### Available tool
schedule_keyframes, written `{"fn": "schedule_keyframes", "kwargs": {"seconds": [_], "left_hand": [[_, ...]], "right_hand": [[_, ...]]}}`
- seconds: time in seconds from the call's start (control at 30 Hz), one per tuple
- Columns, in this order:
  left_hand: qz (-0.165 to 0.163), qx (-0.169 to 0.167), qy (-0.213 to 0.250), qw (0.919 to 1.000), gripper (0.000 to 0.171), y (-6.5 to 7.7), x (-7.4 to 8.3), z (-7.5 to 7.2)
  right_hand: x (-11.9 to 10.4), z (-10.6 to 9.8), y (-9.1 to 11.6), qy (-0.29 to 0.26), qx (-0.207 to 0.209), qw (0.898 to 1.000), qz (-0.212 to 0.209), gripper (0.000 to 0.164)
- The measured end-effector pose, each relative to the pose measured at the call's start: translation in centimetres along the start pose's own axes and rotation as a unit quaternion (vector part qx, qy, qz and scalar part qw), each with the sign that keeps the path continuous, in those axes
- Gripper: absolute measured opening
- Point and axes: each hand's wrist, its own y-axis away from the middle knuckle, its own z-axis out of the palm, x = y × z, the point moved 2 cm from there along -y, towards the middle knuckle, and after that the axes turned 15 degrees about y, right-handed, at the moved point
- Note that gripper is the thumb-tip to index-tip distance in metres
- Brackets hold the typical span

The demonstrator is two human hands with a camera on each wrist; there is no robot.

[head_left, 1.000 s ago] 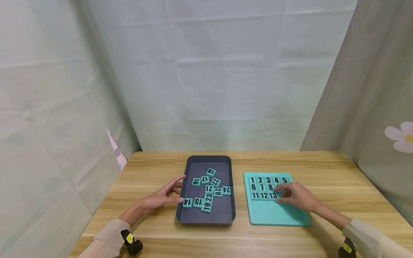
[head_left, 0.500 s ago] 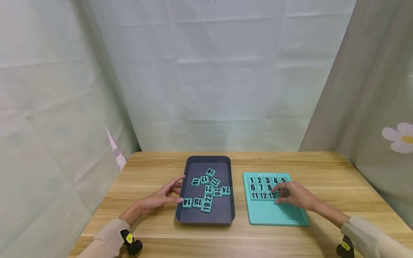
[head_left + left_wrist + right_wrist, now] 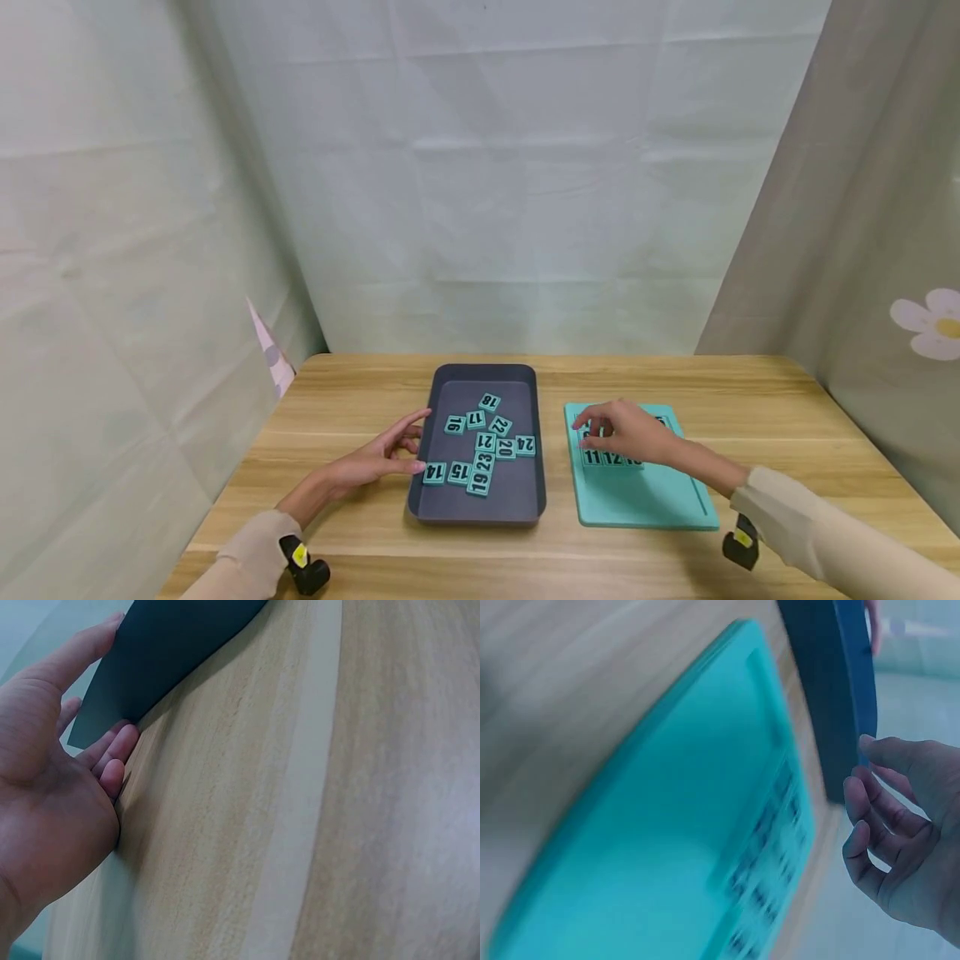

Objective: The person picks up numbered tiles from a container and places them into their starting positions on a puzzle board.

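Note:
My left hand rests with its thumb and extended fingers against the left wall of a dark grey tray. In the left wrist view, the thumb lies along the tray's outer wall, the other fingers loosely bent beside it. Several numbered teal tiles lie scattered in the tray, including tile 14 near the left thumb. My right hand hovers over a turquoise number board, its fingers loosely bent and nothing visible between them. Rows of numbered tiles fill the board's upper part; the hand partly hides them, with tile 12 showing below it.
A wooden table carries both tray and board, side by side with a narrow gap between. Pale curtains hang behind and along both sides. Each wrist wears a small black camera.
My right hand has left the spot by tile 13, moving left and slightly up across the board toward the tray. The left hand and tray stay in place.

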Motion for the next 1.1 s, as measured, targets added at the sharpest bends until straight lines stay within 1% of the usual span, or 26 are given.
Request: {"fn": "schedule_keyframes", "kwargs": {"seconds": [0.1, 0.2, 0.3, 0.37, 0.47, 0.53, 0.6, 0.73, 0.83, 0.97, 1.1], "left_hand": [[-0.001, 0.003, -0.002, 1.0, 0.082, 0.0, 0.0, -0.1], [-0.002, 0.007, -0.004, 1.0, 0.082, 0.0, 0.0, -0.1], [-0.001, 0.009, -0.004, 1.0, 0.082, 0.1, 0.1, -0.1], [0.003, 0.004, -0.004, 1.0, 0.082, 0.1, 0.0, 0.0], [0.006, -0.004, -0.005, 1.0, 0.082, 0.3, -0.1, 0.2], [0.008, -0.01, -0.007, 0.9999, 0.082, 0.3, -0.2, 0.3], [0.007, -0.013, -0.007, 0.9999, 0.082, 0.4, -0.3, 0.3], [0.013, -0.019, -0.004, 0.9997, 0.082, 0.5, -0.4, 0.5], [0.013, -0.02, -0.002, 0.9997, 0.082, 0.5, -0.4, 0.5], [0.011, -0.021, -0.001, 0.9997, 0.083, 0.4, -0.4, 0.7], [0.011, -0.022, 0.0, 0.9997, 0.082, 0.3, -0.3, 0.7]], "right_hand": [[-2.3, 0.4, -2.5, 0.004, -0.012, 1.0, -0.022, 0.023], [-4.9, 1.1, -5.0, 0.013, -0.018, 0.998, -0.061, 0.022], [-7.3, 2.3, -7.2, 0.031, -0.034, 0.994, -0.101, 0.023], [-8.7, 3.2, -8.4, 0.046, -0.05, 0.991, -0.119, 0.025], [-10.5, 4.7, -9.8, 0.076, -0.082, 0.985, -0.135, 0.032], [-11.5, 5.5, -10.5, 0.093, -0.102, 0.981, -0.137, 0.037], [-12.3, 6.3, -11.0, 0.103, -0.114, 0.978, -0.141, 0.04], [-13.3, 7.5, -11.8, 0.125, -0.115, 0.973, -0.154, 0.041], [-13.7, 8.2, -12.2, 0.137, -0.119, 0.971, -0.154, 0.039], [-13.9, 8.6, -12.4, 0.142, -0.125, 0.972, -0.138, 0.037], [-13.9, 8.5, -12.3, 0.141, -0.122, 0.974, -0.13, 0.035]]}}
